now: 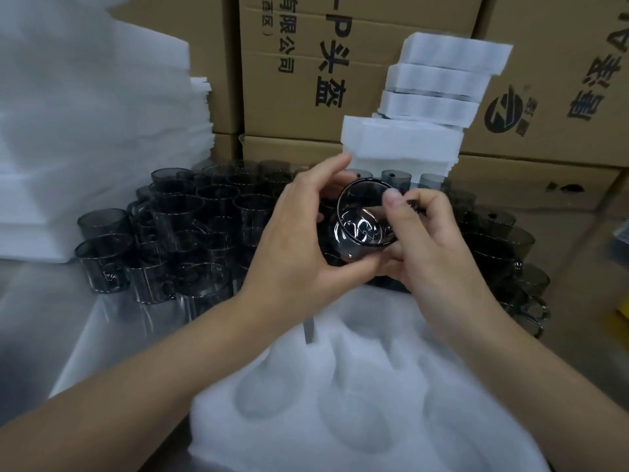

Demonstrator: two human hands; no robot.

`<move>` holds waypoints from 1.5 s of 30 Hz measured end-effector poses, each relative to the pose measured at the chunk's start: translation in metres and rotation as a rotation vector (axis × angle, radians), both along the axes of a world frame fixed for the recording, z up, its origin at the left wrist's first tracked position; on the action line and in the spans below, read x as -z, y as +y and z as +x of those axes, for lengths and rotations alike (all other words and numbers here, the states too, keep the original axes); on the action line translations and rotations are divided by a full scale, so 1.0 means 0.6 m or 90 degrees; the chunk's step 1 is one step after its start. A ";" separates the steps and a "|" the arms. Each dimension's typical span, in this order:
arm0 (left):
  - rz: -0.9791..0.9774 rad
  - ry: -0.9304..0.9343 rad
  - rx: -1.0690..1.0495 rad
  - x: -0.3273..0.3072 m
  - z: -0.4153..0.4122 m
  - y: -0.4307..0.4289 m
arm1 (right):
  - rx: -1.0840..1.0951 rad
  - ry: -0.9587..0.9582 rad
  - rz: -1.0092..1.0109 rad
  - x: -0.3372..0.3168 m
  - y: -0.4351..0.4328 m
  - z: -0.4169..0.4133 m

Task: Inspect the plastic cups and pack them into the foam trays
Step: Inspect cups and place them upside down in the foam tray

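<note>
A smoky dark clear plastic cup (360, 219) is held up in both hands, its open mouth tilted toward me. My left hand (299, 247) cradles its left side and bottom. My right hand (425, 247) pinches its right rim, thumb on the edge. Below the hands lies a white foam tray (357, 396) with round empty pockets. Behind the hands stand several more dark cups (190, 233), crowded together on the table, some stacked.
Filled foam trays (432, 97) are piled at the back centre-right. A tall pile of white foam sheets (85, 148) fills the left. Cardboard boxes (306, 63) wall the back and right. Bare metal table surface (51, 318) shows at the left.
</note>
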State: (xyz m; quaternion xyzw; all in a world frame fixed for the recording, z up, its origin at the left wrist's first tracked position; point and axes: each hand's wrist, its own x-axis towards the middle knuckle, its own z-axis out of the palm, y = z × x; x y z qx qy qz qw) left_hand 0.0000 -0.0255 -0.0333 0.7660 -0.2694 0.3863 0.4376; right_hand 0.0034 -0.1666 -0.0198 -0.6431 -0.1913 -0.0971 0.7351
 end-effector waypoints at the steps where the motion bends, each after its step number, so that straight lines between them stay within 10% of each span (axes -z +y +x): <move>1: -0.006 0.018 -0.005 0.000 0.001 0.002 | -0.002 0.010 0.017 -0.001 0.000 0.000; 45: -0.132 0.261 0.153 -0.002 0.012 0.024 | -0.026 0.050 0.074 -0.013 -0.019 -0.005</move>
